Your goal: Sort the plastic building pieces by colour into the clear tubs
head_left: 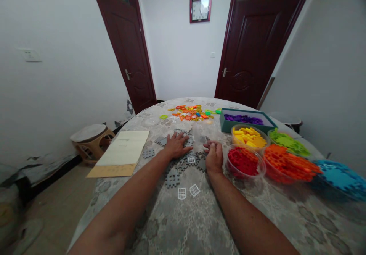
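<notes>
My left hand (176, 146) lies palm down with its fingers spread over grey puzzle-like plastic pieces (172, 179) on the patterned tablecloth. Across from it, my right hand (214, 156) has its fingers curled and thumb bent in; whatever may be between them is too small to make out. A clear plastic tub (200, 132) stands just beyond the two hands. Between my wrists lies a small white window-shaped piece (191, 159) on the grey pieces. Two more, a white window piece (182, 193) and a tilted white window piece (195, 190), lie closer to me.
On the right stand tubs of red pieces (243, 160), yellow pieces (249, 137), orange pieces (286, 161), green pieces (290, 142) and blue pieces (341, 176). Behind them is a box (225, 124) with purple pieces. Mixed pieces (188, 113) lie farther back. Paper (126, 148) lies left.
</notes>
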`<state>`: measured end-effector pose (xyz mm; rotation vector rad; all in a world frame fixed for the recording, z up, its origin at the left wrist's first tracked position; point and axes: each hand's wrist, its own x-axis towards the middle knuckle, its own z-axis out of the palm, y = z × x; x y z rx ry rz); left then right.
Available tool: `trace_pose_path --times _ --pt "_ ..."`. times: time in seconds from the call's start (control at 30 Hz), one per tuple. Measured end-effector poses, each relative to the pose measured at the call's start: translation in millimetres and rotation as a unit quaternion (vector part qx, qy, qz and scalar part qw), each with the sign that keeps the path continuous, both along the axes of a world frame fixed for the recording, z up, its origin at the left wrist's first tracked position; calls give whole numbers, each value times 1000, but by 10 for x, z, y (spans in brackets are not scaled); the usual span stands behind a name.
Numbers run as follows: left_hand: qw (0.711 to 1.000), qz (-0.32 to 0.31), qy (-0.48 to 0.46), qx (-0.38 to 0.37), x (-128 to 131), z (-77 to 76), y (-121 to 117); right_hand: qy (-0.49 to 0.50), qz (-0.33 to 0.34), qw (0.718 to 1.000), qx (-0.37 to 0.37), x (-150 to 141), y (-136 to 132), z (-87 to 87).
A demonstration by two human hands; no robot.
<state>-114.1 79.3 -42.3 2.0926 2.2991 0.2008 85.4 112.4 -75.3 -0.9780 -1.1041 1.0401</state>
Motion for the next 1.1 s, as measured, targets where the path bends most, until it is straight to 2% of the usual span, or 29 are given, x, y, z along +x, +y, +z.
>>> trace_pose_path --times 0.1,0.23,0.4,0.47,0.57,0.7,0.83,0.9,1.0,1.1 --pt "999 -32 -6 1 50 -13 -206 -1 5 1000 -1 -4 -5 2" --pt "998 -67 4 -3 130 -28 -594 -10 13 1000 2 -11 -2 -9" --pt "997 -56 5 49 306 138 -1029 -23 11 1000 13 -7 -9 -26" --pt "995 -84 2 45 405 181 -1213 -24 13 999 17 -2 -12 -33" --pt "990 -140 2 6 515 144 -1490 -24 15 999 19 4 -16 -45" --pt "993 -115 -5 8 491 22 -1753 -29 15 999 25 12 -27 -56" --pt "995 -96 -8 -4 416 -9 -1863 -32 22 999 29 16 -38 -57" --pt "998 -68 0 -4 423 0 -1857 -34 23 999 30 17 -40 -56" --pt "1000 -19 7 24 489 19 -1748 -40 22 998 33 21 -47 -51" --pt "999 -13 5 51 594 34 -1541 -47 21 998 38 31 -64 -40"
